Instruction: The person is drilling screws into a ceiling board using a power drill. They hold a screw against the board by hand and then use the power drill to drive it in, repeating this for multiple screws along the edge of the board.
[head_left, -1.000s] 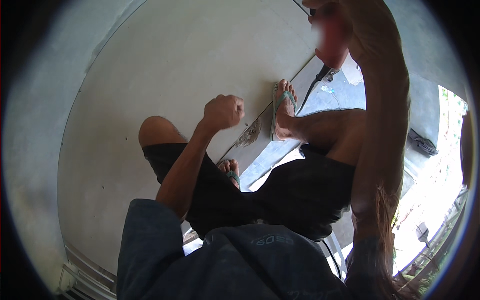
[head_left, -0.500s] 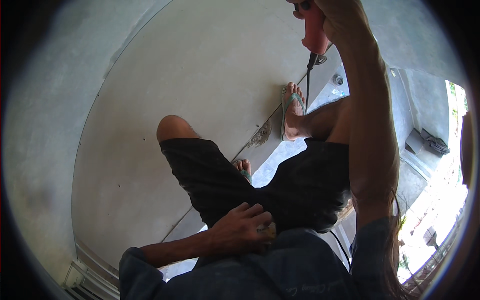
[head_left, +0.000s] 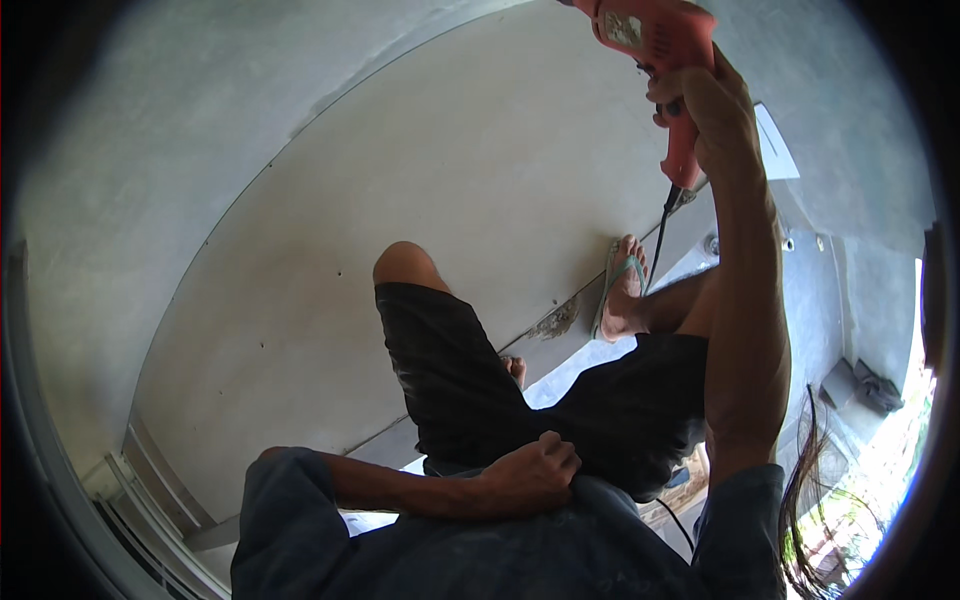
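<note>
A red corded power drill is up at the top right, held by its handle in my right hand. My right arm is stretched out, with the fingers wrapped round the grip near the trigger. The drill's front end runs out past the upper edge, so its tip is hidden. From the handle's base a dark cord hangs down past my right foot. My left hand rests closed at my lap, against my dark shorts. Its curled fingers hide whatever may be inside.
A large pale panel with small dark holes fills the middle. My sandalled foot stands by a narrow ledge with a rough, broken patch. White rails stand at the lower left. Dark items lie at the right beside a bright opening.
The drill and my right hand sit lower and further right in view, showing more of the drill's body. The whole view has shifted. My left hand has turned, hiding a small yellowish thing glimpsed there.
</note>
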